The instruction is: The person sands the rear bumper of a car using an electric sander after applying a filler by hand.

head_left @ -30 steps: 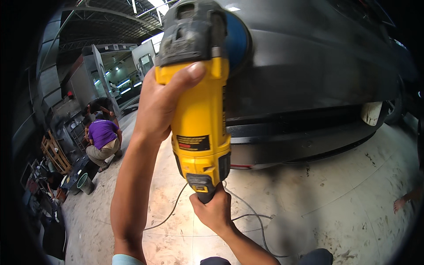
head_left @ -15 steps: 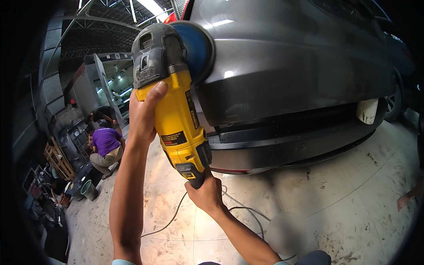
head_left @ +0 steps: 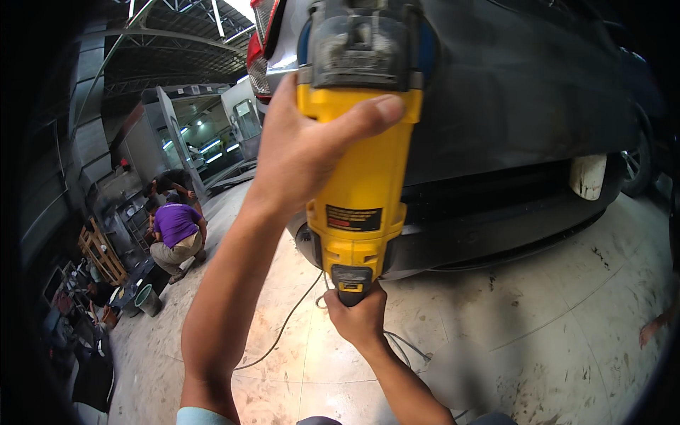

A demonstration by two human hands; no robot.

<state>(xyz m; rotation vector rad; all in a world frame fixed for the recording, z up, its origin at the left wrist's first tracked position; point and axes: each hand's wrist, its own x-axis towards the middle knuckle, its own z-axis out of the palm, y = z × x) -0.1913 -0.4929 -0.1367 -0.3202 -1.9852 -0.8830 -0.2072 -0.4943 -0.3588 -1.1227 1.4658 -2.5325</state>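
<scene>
Both my hands hold a yellow and black corded polisher [head_left: 365, 166] upright before the rear of a dark grey car [head_left: 510, 92]. My left hand [head_left: 301, 152] wraps the upper body just under the black head, its thumb lying across the yellow housing. Lower down, my right hand [head_left: 359, 315] grips the black handle end. Behind the head shows part of a blue round pad [head_left: 427, 53], mostly hidden, so I cannot tell whether it touches the panel. The car's red tail light [head_left: 258, 64] is left of the head.
A grey cord [head_left: 283, 329] loops across the pale, stained floor [head_left: 276, 397]. Far left, a person in a purple shirt [head_left: 178, 225] crouches beside another person, near a bucket [head_left: 147, 301] and a wooden frame [head_left: 101, 251]. A pale block [head_left: 588, 177] sits at the car's bumper [head_left: 489, 237].
The polisher has swung right and turned so its back faces me, and its pad is now mostly hidden. Both hands moved with it. More of the tail light shows.
</scene>
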